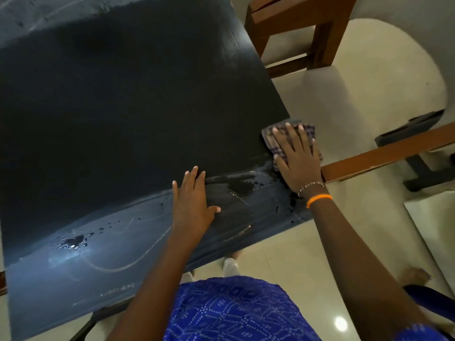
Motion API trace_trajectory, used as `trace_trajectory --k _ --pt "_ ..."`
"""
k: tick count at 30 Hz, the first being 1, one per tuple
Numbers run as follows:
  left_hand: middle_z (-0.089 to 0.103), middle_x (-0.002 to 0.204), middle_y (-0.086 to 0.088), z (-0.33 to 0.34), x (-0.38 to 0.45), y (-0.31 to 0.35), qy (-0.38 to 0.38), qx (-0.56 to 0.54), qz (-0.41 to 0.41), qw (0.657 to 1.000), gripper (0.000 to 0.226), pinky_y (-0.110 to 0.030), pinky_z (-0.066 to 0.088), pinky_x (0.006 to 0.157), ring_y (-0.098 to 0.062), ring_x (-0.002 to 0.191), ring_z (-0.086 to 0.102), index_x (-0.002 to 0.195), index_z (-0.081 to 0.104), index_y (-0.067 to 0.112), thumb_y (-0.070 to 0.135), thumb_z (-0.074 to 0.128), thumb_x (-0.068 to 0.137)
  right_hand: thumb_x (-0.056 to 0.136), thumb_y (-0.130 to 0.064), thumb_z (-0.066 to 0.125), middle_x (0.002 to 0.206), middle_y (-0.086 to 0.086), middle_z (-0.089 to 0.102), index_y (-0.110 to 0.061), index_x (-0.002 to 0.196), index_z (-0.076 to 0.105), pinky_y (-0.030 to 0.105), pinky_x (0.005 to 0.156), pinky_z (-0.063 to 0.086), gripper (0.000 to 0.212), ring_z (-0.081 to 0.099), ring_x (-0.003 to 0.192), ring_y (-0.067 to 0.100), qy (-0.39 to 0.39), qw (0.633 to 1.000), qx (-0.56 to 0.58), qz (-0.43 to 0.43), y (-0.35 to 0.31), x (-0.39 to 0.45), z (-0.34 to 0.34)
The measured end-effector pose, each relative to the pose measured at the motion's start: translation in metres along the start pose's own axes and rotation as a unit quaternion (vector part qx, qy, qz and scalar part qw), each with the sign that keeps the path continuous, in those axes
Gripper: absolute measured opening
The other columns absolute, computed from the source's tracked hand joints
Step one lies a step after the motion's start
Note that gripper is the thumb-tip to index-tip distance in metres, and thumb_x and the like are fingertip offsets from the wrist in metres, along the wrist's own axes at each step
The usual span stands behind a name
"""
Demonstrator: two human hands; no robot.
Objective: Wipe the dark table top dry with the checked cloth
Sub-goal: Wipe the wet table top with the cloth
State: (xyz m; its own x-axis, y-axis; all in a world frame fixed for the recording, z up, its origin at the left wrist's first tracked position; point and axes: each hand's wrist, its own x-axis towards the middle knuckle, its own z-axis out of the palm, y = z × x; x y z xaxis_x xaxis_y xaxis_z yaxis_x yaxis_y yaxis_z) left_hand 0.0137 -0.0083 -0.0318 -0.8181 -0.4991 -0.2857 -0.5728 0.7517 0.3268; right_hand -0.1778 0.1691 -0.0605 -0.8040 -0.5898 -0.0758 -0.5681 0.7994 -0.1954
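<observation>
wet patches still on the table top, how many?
2 main ones: a puddle between the left hand and right hand, another puddle near the front-left. Scattered droplets elsewhere.
</observation>
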Motion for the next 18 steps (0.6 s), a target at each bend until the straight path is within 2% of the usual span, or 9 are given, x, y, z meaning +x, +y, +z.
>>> trace_trajectory --k 3,6,9,12,15,18 --pt "0.010 0.157 -0.002 0.000 0.003 0.000 0.004 -0.005 0.003 1.000 0.091 -0.038 -0.009 0.113 -0.019 0.145 0.004 0.146 0.019 0.016 0.032 0.073 0.074 0.088 -0.038 0.032 0.158 0.004 0.015 -0.032 0.148 0.018 0.054 0.115 0.014 0.061 0.009 0.146 0.029 0.002 0.999 -0.004 0.045 -0.007 -0.017 0.003" --pt "0.010 0.157 -0.001 -0.001 0.001 -0.004 0.004 -0.034 0.009 0.999 0.093 -0.038 -0.009 0.114 -0.018 0.145 0.003 0.146 0.019 0.015 0.033 0.074 0.073 0.087 -0.039 0.037 0.158 0.007 0.016 -0.030 0.148 0.019 0.054 0.115 0.013 0.064 0.010 0.146 0.033 0.009 0.998 0.006 0.064 -0.042 -0.016 0.008" --pt "0.011 0.157 -0.005 -0.003 -0.010 -0.014 0.013 -0.070 0.011 0.997 0.098 -0.036 -0.007 0.115 -0.020 0.145 0.002 0.146 0.014 0.011 0.034 0.075 0.072 0.086 -0.038 0.042 0.158 0.006 0.018 -0.032 0.147 0.022 0.052 0.115 0.012 0.064 0.012 0.146 0.032 0.005 0.999 0.032 -0.030 -0.104 -0.024 0.022" --pt "0.016 0.155 -0.012 -0.006 -0.025 -0.024 0.000 -0.101 -0.004 0.995 0.101 -0.044 0.001 0.118 -0.026 0.145 0.007 0.146 0.013 0.007 0.030 0.077 0.071 0.087 -0.036 0.045 0.157 0.005 0.021 -0.032 0.145 0.027 0.047 0.117 0.006 0.061 0.012 0.146 0.029 -0.025 0.986 0.057 -0.153 -0.154 -0.038 0.032" --pt "0.014 0.156 -0.012 -0.008 -0.033 -0.027 -0.017 -0.084 -0.017 0.996 0.106 -0.045 0.004 0.118 -0.026 0.145 0.005 0.146 0.010 0.006 0.033 0.078 0.069 0.086 -0.038 0.045 0.156 -0.001 0.025 -0.034 0.144 0.028 0.045 0.116 0.010 0.061 0.014 0.146 0.024 -0.043 0.974 0.055 -0.215 -0.144 -0.040 0.031" --pt "0.010 0.157 -0.009 -0.005 -0.032 -0.024 -0.018 -0.080 0.006 0.997 0.105 -0.040 -0.002 0.116 -0.024 0.145 0.000 0.146 0.010 0.006 0.034 0.076 0.070 0.082 -0.038 0.043 0.154 -0.004 0.030 -0.035 0.143 0.031 0.043 0.114 0.015 0.062 0.020 0.145 0.021 -0.021 0.982 0.029 -0.188 -0.100 -0.039 0.024"
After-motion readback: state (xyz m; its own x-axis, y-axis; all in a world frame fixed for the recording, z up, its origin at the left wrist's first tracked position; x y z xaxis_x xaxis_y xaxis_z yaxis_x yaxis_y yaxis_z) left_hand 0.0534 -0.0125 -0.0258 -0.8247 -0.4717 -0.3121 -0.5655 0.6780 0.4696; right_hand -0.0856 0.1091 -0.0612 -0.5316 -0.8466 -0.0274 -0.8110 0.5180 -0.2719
